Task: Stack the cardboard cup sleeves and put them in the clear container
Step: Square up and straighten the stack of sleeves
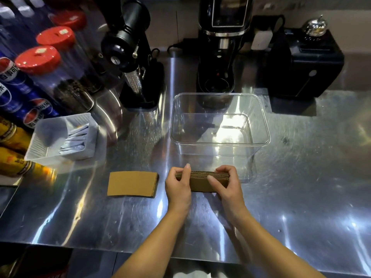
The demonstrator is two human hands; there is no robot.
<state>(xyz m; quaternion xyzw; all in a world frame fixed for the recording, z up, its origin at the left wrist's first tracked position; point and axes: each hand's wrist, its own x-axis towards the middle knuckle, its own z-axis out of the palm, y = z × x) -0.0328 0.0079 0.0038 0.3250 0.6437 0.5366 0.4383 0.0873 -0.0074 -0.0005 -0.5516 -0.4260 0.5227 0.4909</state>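
A stack of brown cardboard cup sleeves [202, 180] stands on its long edge on the steel counter, just in front of the clear container [261, 125]. My left hand [178, 186] grips the stack's left end and my right hand [225, 182] grips its right end. A second small pile of flat sleeves [132, 183] lies on the counter to the left of my hands, untouched. The clear container is rectangular, open at the top and holds nothing.
Two black coffee grinders [138, 57] [220, 47] stand behind the container, a black box [305, 63] at the back right. A white tray of sachets [46, 141], red-lidded jars [38, 59] and drink cans [12, 83] line the left side.
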